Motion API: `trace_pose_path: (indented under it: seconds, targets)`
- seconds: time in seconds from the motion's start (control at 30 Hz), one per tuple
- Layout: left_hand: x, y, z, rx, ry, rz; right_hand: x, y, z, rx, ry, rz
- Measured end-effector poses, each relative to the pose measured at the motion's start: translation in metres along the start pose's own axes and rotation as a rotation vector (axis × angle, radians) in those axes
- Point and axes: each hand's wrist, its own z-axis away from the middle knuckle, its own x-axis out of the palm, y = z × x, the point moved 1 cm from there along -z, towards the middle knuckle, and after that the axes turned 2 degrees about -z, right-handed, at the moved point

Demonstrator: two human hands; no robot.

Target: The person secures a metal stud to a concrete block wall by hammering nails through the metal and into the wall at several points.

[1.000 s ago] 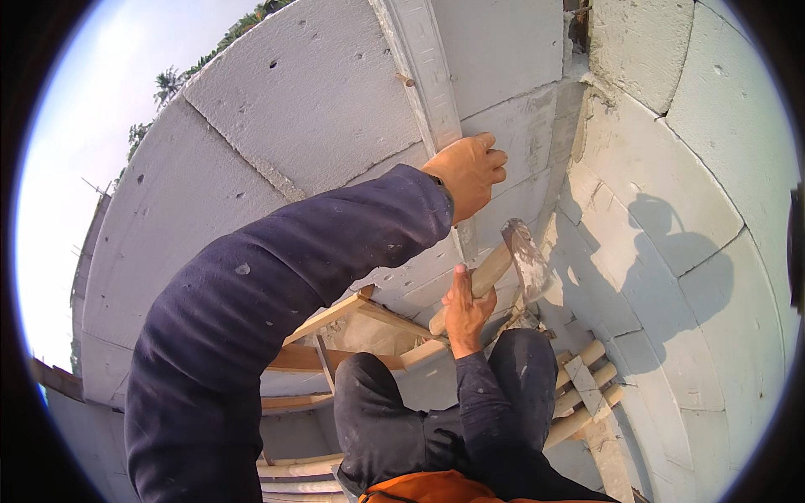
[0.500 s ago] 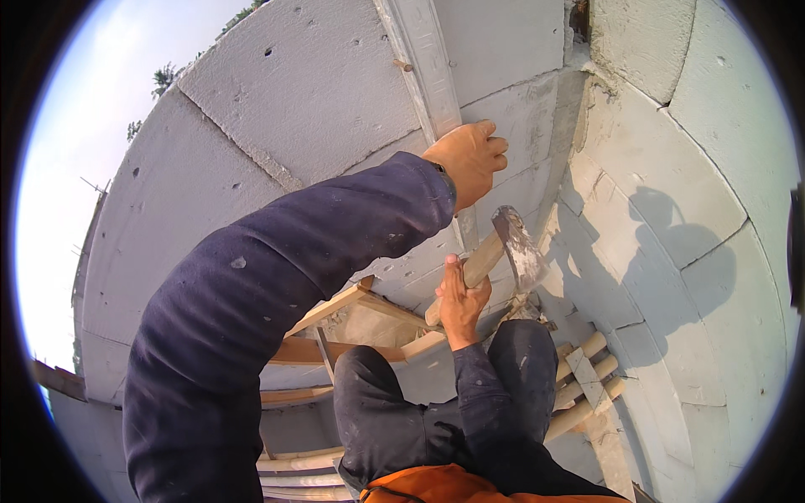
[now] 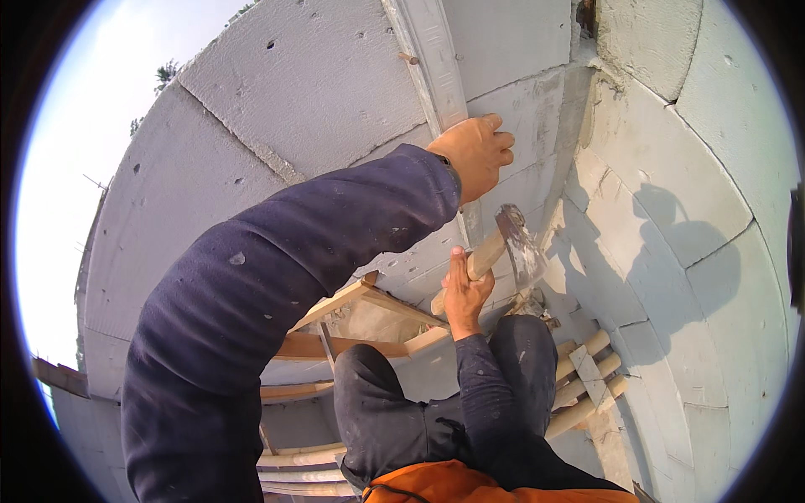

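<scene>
My left hand point(image 3: 475, 155) is closed over a long pale grey straight strip point(image 3: 424, 59) lying against the block wall, its fingers curled at the strip's right edge. A small nail point(image 3: 409, 59) sticks out of the strip above it. Lower down, my right hand point(image 3: 464, 292) grips the wooden handle of a hatchet-like tool point(image 3: 520, 247); its broad metal head is coated with white residue and sits just below my left hand, beside the strip.
Pale block walls point(image 3: 277, 84) meet in a corner, my shadow on the right one. Below are timber framing point(image 3: 327, 344), bamboo poles point(image 3: 587, 402) with a board across them, and my bent knees point(image 3: 365, 394). Sky and treetops show at far left.
Both hands and the tool appear slightly higher in the view. The tool's head has tilted a little, and the view has shifted slightly; both grips look unchanged.
</scene>
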Motion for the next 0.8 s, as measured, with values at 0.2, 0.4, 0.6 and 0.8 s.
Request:
trace_pose_path:
  seconds: [0.2,0.4,0.6,0.8]
  targets:
    - [0.014,0.006,-0.002,-0.077,0.137,-0.062,0.004,-0.002,0.006,-0.016,0.015,-0.001]
    - [0.011,0.005,-0.002,-0.078,0.134,-0.089,0.002,-0.001,0.012,0.085,-0.027,0.001]
    - [0.015,0.010,0.000,-0.099,0.169,-0.063,0.004,-0.016,0.014,-0.067,0.096,-0.202]
    - [0.013,0.012,0.000,-0.061,0.136,-0.074,0.006,-0.017,0.014,0.174,-0.024,-0.023]
